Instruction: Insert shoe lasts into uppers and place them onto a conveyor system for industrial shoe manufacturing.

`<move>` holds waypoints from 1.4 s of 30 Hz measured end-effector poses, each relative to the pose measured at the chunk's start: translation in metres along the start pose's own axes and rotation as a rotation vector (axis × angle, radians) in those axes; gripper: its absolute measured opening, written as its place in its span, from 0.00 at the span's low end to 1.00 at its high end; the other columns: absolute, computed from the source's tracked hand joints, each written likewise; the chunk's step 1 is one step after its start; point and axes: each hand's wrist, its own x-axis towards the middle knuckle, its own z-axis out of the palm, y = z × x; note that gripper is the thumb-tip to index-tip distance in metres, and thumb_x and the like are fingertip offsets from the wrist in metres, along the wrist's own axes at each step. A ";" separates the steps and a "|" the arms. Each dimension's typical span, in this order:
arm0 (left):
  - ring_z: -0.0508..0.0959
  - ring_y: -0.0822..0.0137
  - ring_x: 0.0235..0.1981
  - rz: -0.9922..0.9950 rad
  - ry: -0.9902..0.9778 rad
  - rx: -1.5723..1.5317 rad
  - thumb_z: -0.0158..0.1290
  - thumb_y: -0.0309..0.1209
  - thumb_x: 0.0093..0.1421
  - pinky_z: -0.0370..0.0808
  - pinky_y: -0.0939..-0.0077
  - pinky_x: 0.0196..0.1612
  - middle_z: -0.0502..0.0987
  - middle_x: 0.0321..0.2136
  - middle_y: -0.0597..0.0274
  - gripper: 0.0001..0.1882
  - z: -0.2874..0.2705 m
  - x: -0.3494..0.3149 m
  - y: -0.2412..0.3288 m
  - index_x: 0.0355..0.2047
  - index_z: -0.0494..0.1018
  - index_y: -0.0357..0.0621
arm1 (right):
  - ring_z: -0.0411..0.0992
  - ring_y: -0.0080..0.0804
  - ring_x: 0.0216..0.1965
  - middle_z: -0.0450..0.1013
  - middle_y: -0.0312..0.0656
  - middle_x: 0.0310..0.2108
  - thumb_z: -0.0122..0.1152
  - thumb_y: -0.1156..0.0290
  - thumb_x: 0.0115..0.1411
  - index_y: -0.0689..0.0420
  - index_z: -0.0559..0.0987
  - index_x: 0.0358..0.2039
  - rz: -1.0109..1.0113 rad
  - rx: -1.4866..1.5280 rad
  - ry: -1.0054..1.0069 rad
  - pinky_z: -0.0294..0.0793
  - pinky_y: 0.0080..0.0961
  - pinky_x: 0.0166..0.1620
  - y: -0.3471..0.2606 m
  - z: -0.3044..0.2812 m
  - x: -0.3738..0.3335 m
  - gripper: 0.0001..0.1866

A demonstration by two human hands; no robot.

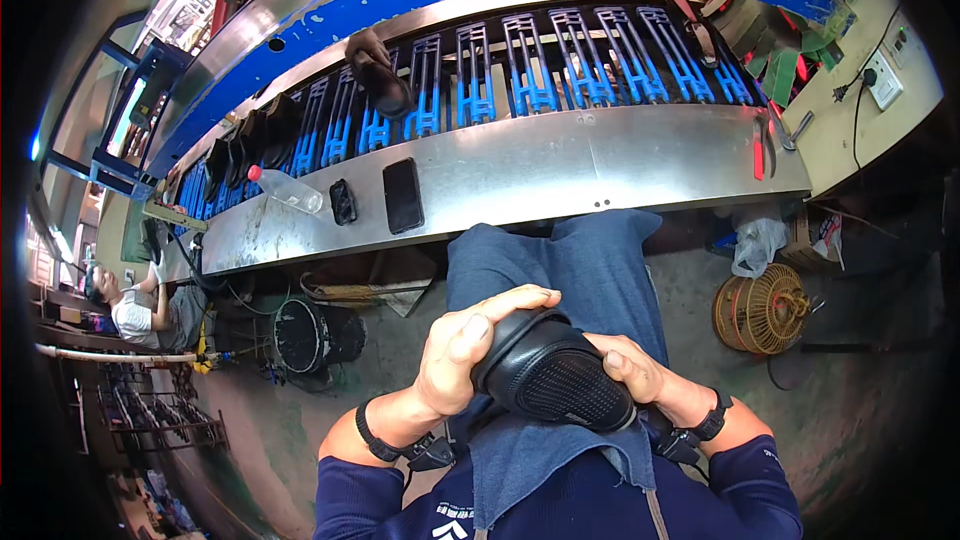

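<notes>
Over my lap I hold a black shoe (560,375) with a perforated upper, its rounded toe tilted down to the right. My left hand (465,345) wraps round its left end, thumb raised along the edge. My right hand (632,368) grips its right side, with the fingers partly hidden behind the shoe. A blue-grey apron (560,460) covers my lap under it. Beyond my knees, another dark shoe (382,88) rests on the blue conveyor rack (475,80).
On the metal ledge (520,165) lie a clear bottle (290,190), a small dark device (343,202), a phone (404,196) and a red-handled tool (758,150). A bucket (300,338) and a wicker basket (750,315) stand on the floor. Another person (140,312) sits far left.
</notes>
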 end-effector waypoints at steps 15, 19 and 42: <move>0.73 0.51 0.59 0.031 -0.101 0.014 0.33 0.45 0.70 0.64 0.61 0.65 0.73 0.58 0.40 0.32 0.010 -0.005 -0.004 0.58 0.69 0.28 | 0.68 0.24 0.29 0.72 0.37 0.27 0.42 0.35 0.67 0.67 0.76 0.50 -0.019 0.060 0.003 0.67 0.25 0.35 0.001 -0.001 -0.011 0.41; 0.69 0.44 0.62 -0.038 -0.130 0.011 0.32 0.51 0.70 0.62 0.54 0.67 0.70 0.59 0.34 0.36 0.015 -0.010 0.004 0.58 0.67 0.27 | 0.69 0.25 0.30 0.73 0.37 0.27 0.45 0.32 0.64 0.68 0.76 0.51 0.001 0.062 -0.018 0.67 0.26 0.35 0.000 -0.005 -0.014 0.44; 0.77 0.44 0.55 0.471 -0.070 0.744 0.48 0.43 0.71 0.74 0.61 0.56 0.68 0.59 0.27 0.39 0.032 -0.013 -0.012 0.70 0.47 0.27 | 0.75 0.32 0.48 0.77 0.48 0.48 0.43 0.30 0.64 0.70 0.74 0.56 0.031 0.250 0.064 0.73 0.27 0.50 0.002 -0.006 -0.024 0.48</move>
